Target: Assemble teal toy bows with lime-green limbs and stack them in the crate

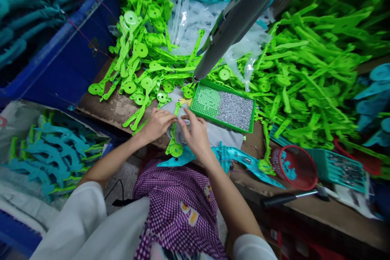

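Observation:
My left hand (159,124) is closed, its thumb and fingertips pinching the edge of a long bright-green plastic arm (174,135) with a round disc at its lower end. On the other side, my right hand (196,133) has its thumb and fingers bent in at the same part's upper half. The fingertips hide any small piece between them. Below, a blue plastic arm (176,161) lies along the table edge under the green disc. Just beyond my right hand stands a green tray (195,110) holding many small silvery metal pieces.
A grey power screwdriver (234,28) hangs tip-down above the tray. Heaps of green parts (307,69) and clear plastic pieces (201,18) cover the back. At right are a red basket (309,170), a teal tray (338,166) and a brush (283,199). A blue crate (61,65) stands left.

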Available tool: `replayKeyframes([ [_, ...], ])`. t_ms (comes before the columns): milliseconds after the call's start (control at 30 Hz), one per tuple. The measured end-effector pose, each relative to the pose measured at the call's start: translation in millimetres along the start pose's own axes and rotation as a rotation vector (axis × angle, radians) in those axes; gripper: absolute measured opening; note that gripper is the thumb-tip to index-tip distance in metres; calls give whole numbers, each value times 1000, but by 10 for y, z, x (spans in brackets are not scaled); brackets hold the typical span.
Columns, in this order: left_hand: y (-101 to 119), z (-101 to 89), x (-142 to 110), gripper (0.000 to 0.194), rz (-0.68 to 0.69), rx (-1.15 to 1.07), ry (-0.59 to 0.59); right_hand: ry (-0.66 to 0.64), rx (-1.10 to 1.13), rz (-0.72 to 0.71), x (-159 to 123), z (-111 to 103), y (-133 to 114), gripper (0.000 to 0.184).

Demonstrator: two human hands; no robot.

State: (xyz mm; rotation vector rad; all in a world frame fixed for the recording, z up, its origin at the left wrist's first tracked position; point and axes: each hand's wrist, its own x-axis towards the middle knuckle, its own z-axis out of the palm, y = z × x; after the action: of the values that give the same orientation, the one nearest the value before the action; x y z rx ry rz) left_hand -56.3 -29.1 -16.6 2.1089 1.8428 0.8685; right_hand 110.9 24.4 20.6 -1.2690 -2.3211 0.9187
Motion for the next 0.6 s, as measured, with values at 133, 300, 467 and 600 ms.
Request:
replayKeyframes([
  [133, -6, -62, 20, 19, 17, 37, -47, -84, 298, 153, 84, 94, 84, 33],
  [300, -61, -6, 8, 18, 33, 18, -34, -109, 412, 268, 209, 176, 232, 31],
  [467, 31, 138, -180, 27, 31, -23, 45, 0, 337, 303, 305, 229, 248, 31],
  [600, 120, 203, -312, 24, 73, 3, -6, -43, 105, 275, 375, 239, 202, 25],
])
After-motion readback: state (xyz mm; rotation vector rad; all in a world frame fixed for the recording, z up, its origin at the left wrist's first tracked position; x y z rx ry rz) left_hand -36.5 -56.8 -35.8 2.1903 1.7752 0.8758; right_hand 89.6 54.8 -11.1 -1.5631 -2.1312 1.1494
